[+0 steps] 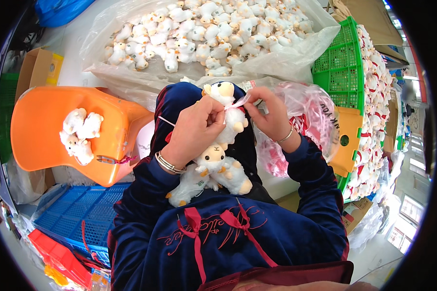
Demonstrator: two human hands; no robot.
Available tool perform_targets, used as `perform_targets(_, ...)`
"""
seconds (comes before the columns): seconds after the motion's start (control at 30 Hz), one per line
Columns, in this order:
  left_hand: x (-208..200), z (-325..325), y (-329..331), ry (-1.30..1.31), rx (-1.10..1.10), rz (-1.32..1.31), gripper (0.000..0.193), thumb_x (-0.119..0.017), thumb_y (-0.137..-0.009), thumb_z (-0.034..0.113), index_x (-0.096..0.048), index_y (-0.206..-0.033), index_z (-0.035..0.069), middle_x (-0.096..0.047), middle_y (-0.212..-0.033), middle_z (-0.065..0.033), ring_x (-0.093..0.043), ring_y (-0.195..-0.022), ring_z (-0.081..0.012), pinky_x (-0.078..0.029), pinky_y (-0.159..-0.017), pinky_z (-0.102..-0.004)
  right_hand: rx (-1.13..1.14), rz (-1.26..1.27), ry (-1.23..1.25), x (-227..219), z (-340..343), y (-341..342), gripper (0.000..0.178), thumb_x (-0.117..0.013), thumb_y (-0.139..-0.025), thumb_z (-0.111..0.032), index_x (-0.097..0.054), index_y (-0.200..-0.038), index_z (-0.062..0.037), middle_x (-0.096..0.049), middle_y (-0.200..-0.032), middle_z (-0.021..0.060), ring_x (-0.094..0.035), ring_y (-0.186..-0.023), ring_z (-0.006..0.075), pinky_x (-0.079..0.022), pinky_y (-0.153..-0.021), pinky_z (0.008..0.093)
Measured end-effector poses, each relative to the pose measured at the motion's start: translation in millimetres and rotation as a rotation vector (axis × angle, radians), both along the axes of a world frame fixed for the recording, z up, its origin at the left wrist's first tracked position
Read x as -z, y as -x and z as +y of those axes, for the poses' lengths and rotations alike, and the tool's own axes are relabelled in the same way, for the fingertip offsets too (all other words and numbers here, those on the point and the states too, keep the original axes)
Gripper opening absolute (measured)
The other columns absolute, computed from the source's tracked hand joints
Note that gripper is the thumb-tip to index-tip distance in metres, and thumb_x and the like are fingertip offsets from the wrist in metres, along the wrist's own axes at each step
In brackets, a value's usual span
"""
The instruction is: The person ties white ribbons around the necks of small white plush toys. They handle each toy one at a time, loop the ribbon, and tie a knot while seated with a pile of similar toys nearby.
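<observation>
Ribbon [239, 102] is pinched by fingers of the left hand [197, 125] and right hand [272, 114] at the neck of a plush sheep [223, 91] on the lap [168, 107]; through uneven tension, it could be pulled loose.

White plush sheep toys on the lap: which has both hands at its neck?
The uppermost plush sheep toy, its pale translucent ribbon pinched by the right hand; the others lie lower in view.
</observation>
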State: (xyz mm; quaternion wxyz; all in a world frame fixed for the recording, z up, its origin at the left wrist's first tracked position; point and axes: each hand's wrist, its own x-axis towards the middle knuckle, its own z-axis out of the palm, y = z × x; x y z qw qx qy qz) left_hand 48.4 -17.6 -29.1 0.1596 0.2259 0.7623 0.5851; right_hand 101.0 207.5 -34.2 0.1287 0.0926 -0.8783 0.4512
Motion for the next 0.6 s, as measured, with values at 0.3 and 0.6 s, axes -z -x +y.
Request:
perform_targets(0.3, 2.8, -11.2, 7.4, -0.405, -0.076, -0.608, 0.025, -0.063, -0.100, 0.025, -0.060, -0.097, 0.000, -0.062, -0.082, -0.0038, -0.056, -0.070, -0.0061, -0.046, -0.066, -0.0218, -0.011, -0.507, 0.721, 5.6, -3.2, -5.6, 0.056, -0.033, -0.111, -0.043, -0.061, -0.130, 0.0018, -0.068, -0.114, 0.0087, -0.060, -0.091, 0.0126, -0.048, -0.077, 0.0259)
perform_targets(0.6, -12.8, -20.9, 13.1, -0.059, -0.006, -0.151, 0.021, -0.074, -0.092, 0.009, -0.054, -0.096, 0.008, -0.055, -0.094, 0.0056, -0.048, -0.077, -0.0001, -0.041, -0.064, -0.0182, 0.004, -0.381, 0.570, -12.9, -40.7, -5.2, 0.041, -0.074, -0.090, -0.006, -0.058, -0.128, -0.0010, -0.066, -0.115, 0.0048, -0.063, -0.104, 0.0106, -0.053, -0.089, 0.0278)
